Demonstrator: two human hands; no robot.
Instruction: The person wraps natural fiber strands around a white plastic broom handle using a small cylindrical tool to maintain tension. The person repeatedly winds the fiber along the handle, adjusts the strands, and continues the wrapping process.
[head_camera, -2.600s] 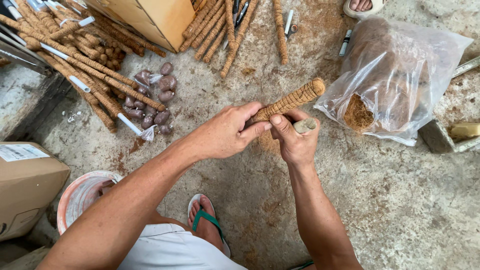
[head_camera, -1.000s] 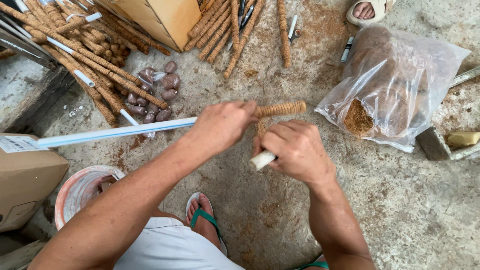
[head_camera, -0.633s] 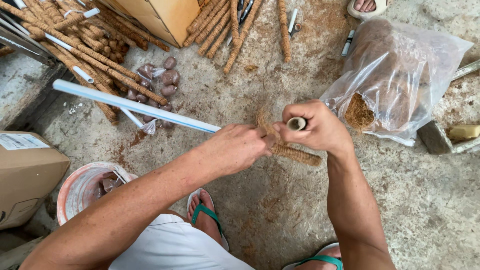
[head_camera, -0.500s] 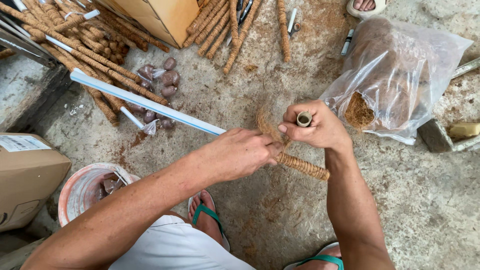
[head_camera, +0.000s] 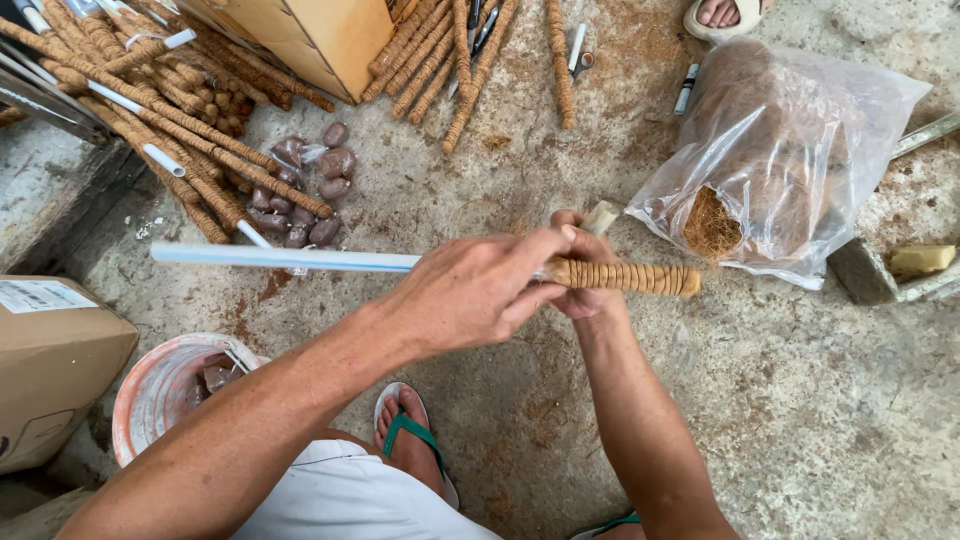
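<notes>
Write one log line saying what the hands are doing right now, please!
left hand: grips white pipe | right hand: holds small spool | coir-wrapped end: points right | fibre bag: beside

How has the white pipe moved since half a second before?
Yes. The white pipe turned level; its far end dropped away from the pile of wrapped sticks toward the bucket.

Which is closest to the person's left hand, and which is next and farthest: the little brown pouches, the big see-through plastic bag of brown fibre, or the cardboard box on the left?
From the left hand, in the head view:
1. Small brown pouches, up and to its left.
2. Clear plastic bag of brown fibre, off to the right.
3. Brown cardboard box, at the far left edge.
</notes>
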